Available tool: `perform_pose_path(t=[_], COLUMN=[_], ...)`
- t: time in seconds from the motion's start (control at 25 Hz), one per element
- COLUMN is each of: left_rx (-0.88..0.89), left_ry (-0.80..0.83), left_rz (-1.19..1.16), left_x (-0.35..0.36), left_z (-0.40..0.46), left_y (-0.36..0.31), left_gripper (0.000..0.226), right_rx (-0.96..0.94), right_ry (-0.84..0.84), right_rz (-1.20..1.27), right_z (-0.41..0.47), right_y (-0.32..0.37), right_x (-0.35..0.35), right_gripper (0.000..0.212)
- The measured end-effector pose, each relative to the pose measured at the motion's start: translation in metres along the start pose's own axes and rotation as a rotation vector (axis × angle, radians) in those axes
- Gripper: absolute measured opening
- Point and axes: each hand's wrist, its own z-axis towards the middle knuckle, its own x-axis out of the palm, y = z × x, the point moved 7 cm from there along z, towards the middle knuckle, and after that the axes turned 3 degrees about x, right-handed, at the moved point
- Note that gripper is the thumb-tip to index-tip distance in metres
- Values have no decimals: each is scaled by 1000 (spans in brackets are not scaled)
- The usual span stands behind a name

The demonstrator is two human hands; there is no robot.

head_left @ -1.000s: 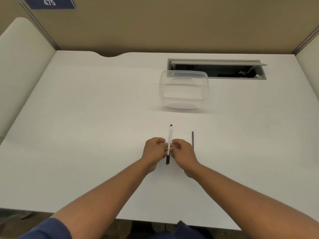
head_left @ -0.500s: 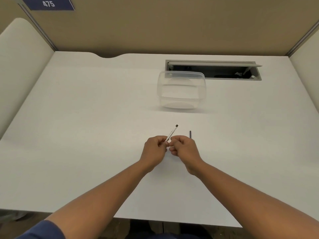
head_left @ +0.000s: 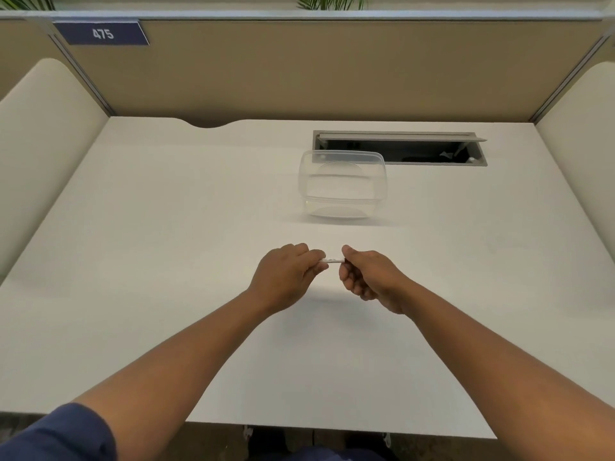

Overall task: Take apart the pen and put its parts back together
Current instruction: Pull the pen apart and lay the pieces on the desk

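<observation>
A thin white pen barrel lies level between my two hands, above the middle of the white desk. My left hand pinches its left end with thumb and fingers. My right hand grips its right end, fingers curled around it. Only a short white stretch shows between the hands; both ends are hidden in my fingers. The thin dark refill seen on the desk earlier is out of sight now, perhaps behind my right hand.
A clear plastic container stands on the desk beyond my hands. Behind it is an open cable slot in the desktop. Tan partition walls close the back, and cream padded panels flank both sides.
The pen has turned from pointing away from me to lying level, left to right. My hands have drawn slightly apart along it. The camera view has tilted up.
</observation>
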Motion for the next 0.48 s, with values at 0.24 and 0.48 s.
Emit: perform_pose_path(t=[0.24, 0.48], left_rx=[218, 340], left_ry=[86, 53], left_rz=[89, 144], left_x=[6, -5], left_z=[20, 30], left_y=[-26, -28], left_gripper=[21, 29], right_rx=[-12, 25], right_ry=[12, 62], right_rz=[-5, 147], right_z=[-4, -3], right_y=[0, -4], right_x=[2, -5], right_gripper=[48, 44])
